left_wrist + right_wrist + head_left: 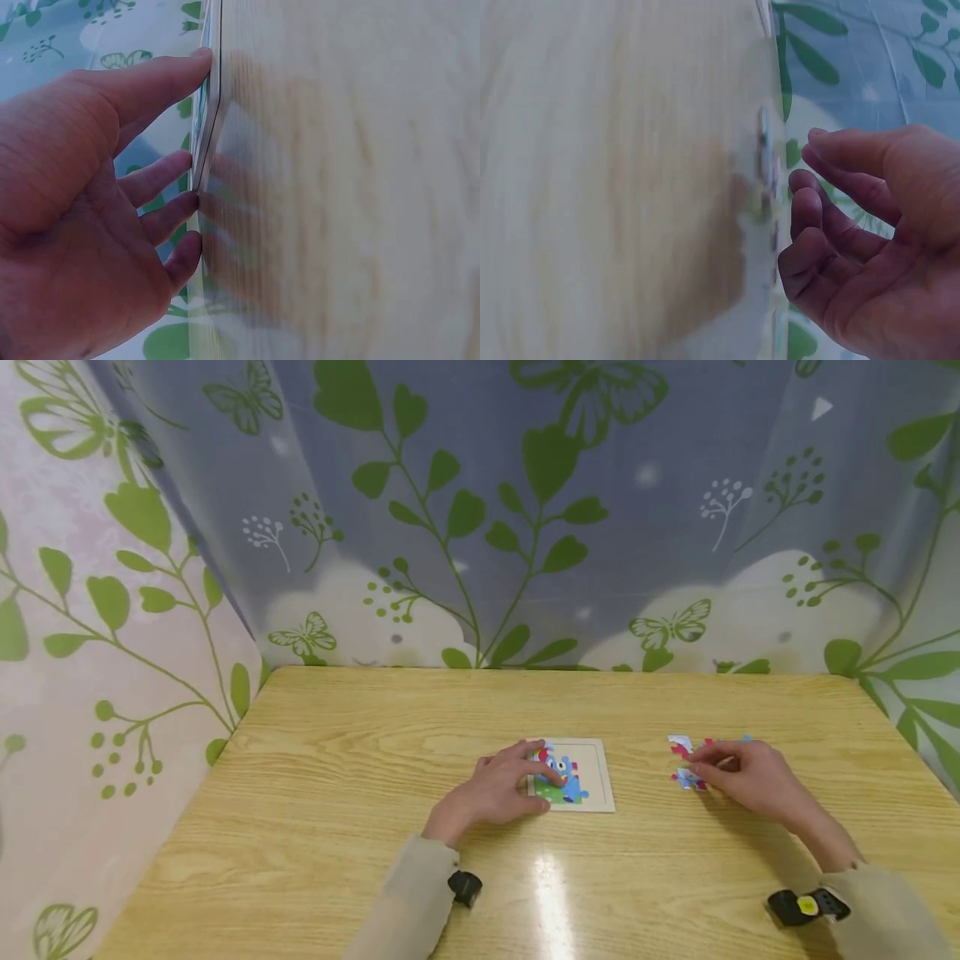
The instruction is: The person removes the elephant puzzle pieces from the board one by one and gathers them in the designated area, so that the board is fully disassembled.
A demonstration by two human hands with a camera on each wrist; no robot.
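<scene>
A square jigsaw puzzle board (597, 775) lies flat on the table, its left part filled with pieces showing a blue cartoon figure (576, 790) on green. My left hand (495, 787) rests on the board's left side, fingers spread; in the left wrist view the thumb (161, 81) touches its edge. Loose puzzle pieces (679, 744) lie to the right of the board. Over them is my right hand (756, 779), its fingers loosely bent. The right wrist view shows nothing between the thumb (855, 148) and fingers, and they stand apart from the pieces (764, 150).
The wooden table (337, 760) reaches back to a curtain (480, 510) printed with leaves and butterflies. A similar patterned cloth (67, 710) hangs at the left. Each wrist wears a black strap device (466, 888).
</scene>
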